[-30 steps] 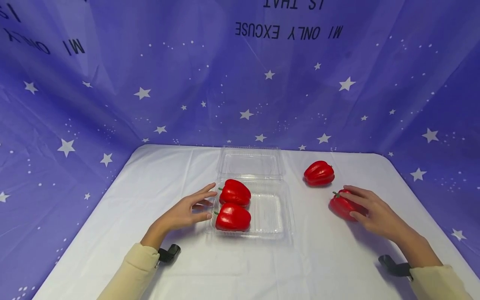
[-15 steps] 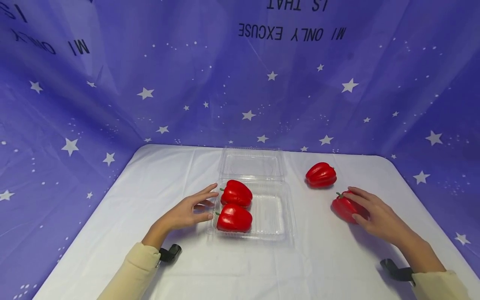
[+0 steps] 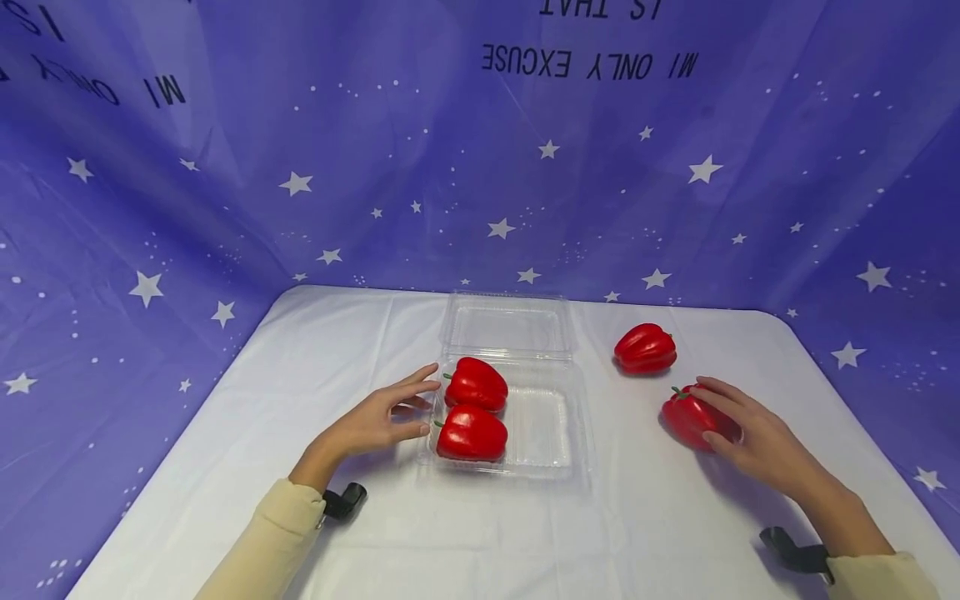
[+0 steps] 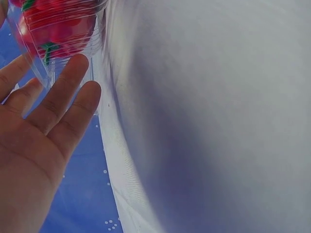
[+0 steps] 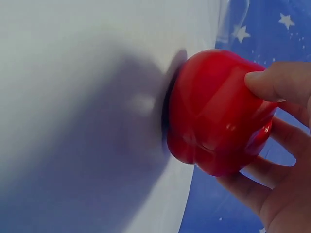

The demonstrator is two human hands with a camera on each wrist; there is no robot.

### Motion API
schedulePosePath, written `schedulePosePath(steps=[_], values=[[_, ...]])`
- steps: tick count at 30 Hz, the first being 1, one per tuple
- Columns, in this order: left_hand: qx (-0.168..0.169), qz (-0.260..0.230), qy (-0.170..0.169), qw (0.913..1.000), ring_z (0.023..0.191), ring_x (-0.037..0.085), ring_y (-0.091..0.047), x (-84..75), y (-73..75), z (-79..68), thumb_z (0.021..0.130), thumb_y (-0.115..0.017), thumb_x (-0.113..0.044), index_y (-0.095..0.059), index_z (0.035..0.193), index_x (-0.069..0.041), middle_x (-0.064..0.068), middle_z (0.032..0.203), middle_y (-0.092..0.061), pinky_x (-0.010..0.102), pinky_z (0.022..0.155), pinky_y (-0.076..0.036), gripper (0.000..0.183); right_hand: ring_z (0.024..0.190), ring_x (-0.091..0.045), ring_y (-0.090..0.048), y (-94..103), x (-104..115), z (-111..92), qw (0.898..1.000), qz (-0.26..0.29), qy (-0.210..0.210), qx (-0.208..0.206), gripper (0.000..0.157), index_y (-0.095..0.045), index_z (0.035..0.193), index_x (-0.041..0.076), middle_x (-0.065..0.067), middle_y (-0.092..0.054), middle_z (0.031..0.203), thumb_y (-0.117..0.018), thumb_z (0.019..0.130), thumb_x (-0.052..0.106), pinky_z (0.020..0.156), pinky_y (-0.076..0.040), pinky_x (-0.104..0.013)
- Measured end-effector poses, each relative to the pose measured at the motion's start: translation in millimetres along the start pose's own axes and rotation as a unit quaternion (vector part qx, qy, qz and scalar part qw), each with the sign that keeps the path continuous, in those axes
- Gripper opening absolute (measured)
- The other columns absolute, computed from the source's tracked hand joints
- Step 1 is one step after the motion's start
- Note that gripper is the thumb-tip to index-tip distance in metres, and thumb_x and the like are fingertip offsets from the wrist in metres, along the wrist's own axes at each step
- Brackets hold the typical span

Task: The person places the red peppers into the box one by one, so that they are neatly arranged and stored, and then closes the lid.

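Two red bell peppers, a rear one and a front one, lie side by side in the left part of a clear plastic clamshell container. At the container's left edge is my left hand, fingers spread and holding nothing; in the left wrist view its fingertips lie close to the clear wall, contact uncertain. My right hand holds another red bell pepper on the table, thumb on one side and fingers round the other. Its green stem points toward the back left.
A loose red bell pepper lies behind the right hand's one. The container's lid is folded back, away from me. The white-covered table meets a purple star-printed cloth at the back and sides.
The head view has shifted slightly, so most things appear a little further right. The left hand keeps its place by the container; the right hand stays at its bell pepper.
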State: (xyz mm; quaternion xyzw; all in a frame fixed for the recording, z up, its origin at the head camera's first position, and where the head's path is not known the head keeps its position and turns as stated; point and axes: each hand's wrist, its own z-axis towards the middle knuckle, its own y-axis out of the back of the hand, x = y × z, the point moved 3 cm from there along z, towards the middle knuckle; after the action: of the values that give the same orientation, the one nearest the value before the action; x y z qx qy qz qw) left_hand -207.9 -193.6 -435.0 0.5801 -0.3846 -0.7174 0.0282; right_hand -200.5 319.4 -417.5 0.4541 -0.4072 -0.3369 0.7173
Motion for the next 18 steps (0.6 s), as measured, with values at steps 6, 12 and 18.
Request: schedulePosePath(steps=[6,12,18], values=[[0.000,-0.001,0.000,1.0000,0.127,0.033,-0.059,1.3,0.4,1.0,0.090,-0.072,-0.023,-0.037,0.154,-0.012,0.007,0.164,-0.030,0.052,0.109,-0.048,0.074,0.130,0.000,-0.046,6.3,19,-12,0.997,-0.007,0.054,-0.052,0.075,-0.061,0.135,0.016,-0.011,-0.056,0.139,-0.089,0.065,0.007,0.081,-0.052,-0.007],[0.000,-0.009,-0.003,1.0000,0.127,0.033,-0.059,1.8,0.2,0.3,0.090,-0.072,-0.024,-0.038,0.153,-0.013,0.006,0.165,-0.028,0.053,0.109,-0.048,0.072,0.118,0.016,-0.035,14.6,35,-18,0.994,0.018,0.083,-0.074,0.078,-0.062,0.134,0.015,-0.013,-0.056,0.138,-0.088,0.062,0.000,0.061,-0.045,-0.009],[0.000,-0.011,-0.005,0.9999,0.127,0.034,-0.059,2.4,-0.1,1.0,0.090,-0.072,-0.023,-0.036,0.154,-0.013,0.007,0.164,-0.030,0.054,0.109,-0.048,0.074,0.114,0.009,-0.037,20.9,46,-19,0.992,0.017,0.096,-0.079,0.080,-0.062,0.134,0.014,-0.013,-0.055,0.140,-0.088,0.060,-0.002,0.059,-0.043,-0.007]])
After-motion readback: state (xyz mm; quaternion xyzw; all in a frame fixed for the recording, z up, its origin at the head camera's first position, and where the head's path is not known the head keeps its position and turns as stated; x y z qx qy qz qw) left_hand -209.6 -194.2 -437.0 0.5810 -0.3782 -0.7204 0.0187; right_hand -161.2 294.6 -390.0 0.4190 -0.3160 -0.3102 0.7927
